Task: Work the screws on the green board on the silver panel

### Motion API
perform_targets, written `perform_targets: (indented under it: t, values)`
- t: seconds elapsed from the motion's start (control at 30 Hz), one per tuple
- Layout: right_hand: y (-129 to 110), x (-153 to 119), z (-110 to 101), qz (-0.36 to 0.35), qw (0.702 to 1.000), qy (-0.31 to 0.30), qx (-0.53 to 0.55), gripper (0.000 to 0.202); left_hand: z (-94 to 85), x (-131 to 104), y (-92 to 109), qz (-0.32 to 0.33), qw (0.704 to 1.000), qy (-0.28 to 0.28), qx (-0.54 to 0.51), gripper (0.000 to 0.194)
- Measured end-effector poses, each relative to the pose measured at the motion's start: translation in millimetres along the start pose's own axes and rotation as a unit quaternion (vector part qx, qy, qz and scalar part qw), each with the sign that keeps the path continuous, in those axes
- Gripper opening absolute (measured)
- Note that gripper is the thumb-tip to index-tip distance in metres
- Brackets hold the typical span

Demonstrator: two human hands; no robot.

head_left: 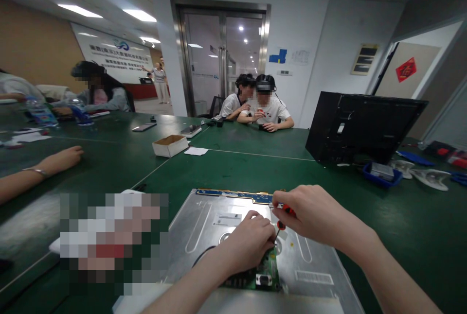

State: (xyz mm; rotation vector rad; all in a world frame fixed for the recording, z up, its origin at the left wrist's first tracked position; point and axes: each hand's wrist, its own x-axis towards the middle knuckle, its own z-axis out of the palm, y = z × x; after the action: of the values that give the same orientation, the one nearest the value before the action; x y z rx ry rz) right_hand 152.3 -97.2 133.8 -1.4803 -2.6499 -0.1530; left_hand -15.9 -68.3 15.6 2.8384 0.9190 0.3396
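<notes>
A silver metal panel [317, 260] lies on the green table in front of me, with a blue circuit strip [233, 195] along its far edge. On its near middle part sits a green circuit board [270, 268] with a connector. My right hand [304, 209] is closed round a red and black screwdriver [280, 225], whose shaft slants down toward the board's upper edge. My left hand [250, 238] rests over the board with fingers curled beside the screwdriver's tip; what its fingertips hold, if anything, is hidden.
A black monitor [365, 127] and a blue tray [383, 175] stand at the right. Toward the back left are a cardboard box [170, 146] and a phone [144, 127]. Another person's arm [47, 165] reaches in from the left. People sit across the table.
</notes>
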Motion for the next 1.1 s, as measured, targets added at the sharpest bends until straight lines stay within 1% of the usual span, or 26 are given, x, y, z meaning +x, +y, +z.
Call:
perform_targets:
  t: [0.07,0.1,0.2,0.3,0.33,0.4,0.47,0.6,0.7,0.77,0.83,0.97,1.03,1.1]
  values:
    - [2.0,-2.1,-0.5,-0.010,1.000,-0.001,0.029,0.009,1.3,-0.1,-1.4,0.000,1.000,-0.002,-0.004,0.006]
    - [3.2,-3.2,-1.0,-0.015,0.999,-0.003,0.045,0.007,1.7,-0.2,-1.8,-0.001,1.000,-0.003,-0.006,0.006]
    - [5.7,-5.3,-2.6,-0.025,0.997,-0.005,0.072,0.019,2.1,-0.2,-2.1,-0.002,1.000,-0.006,-0.009,0.004]
    - [5.3,-4.1,-3.0,-0.006,0.999,-0.011,0.036,0.011,2.1,0.3,-1.4,0.000,1.000,-0.010,-0.011,0.006]
    - [4.6,-3.2,-2.8,0.005,1.000,-0.012,0.016,0.012,2.1,0.5,-1.1,0.000,1.000,-0.011,-0.009,0.007]
    - [2.9,-1.3,-2.2,0.018,1.000,-0.017,-0.016,0.025,1.7,0.8,-0.5,-0.001,1.000,-0.012,-0.006,0.009]
    - [1.7,-0.5,-1.5,0.013,0.999,-0.021,-0.027,0.029,1.1,0.8,0.0,-0.003,1.000,-0.011,-0.006,0.008]
    - [1.7,-2.9,-0.7,0.001,1.000,-0.014,0.005,0.006,1.7,0.7,-0.7,0.001,1.000,-0.004,-0.006,0.005]
    - [2.1,-5.8,-1.8,-0.020,0.998,-0.007,0.056,0.016,4.0,1.2,-2.7,0.005,1.000,0.000,-0.003,0.004]
    - [1.7,-6.7,-3.1,-0.026,0.998,-0.007,0.062,0.014,5.0,1.5,-3.4,0.007,1.000,-0.002,-0.008,0.005]
    - [0.9,-6.2,-4.0,-0.011,0.999,-0.012,0.038,0.010,4.8,1.5,-3.2,0.009,1.000,-0.006,-0.011,0.009]
    - [0.2,-3.7,-3.6,0.020,0.999,-0.028,-0.015,0.024,3.2,0.9,-1.5,0.011,1.000,-0.002,-0.003,0.008]
    - [0.9,-3.8,-2.9,0.017,0.999,-0.028,-0.017,0.019,3.3,0.5,-1.3,0.012,1.000,0.005,0.002,0.005]
    - [2.0,-5.2,-2.7,0.007,1.000,-0.021,0.003,0.006,3.9,0.3,-1.6,0.013,1.000,0.011,0.005,0.004]
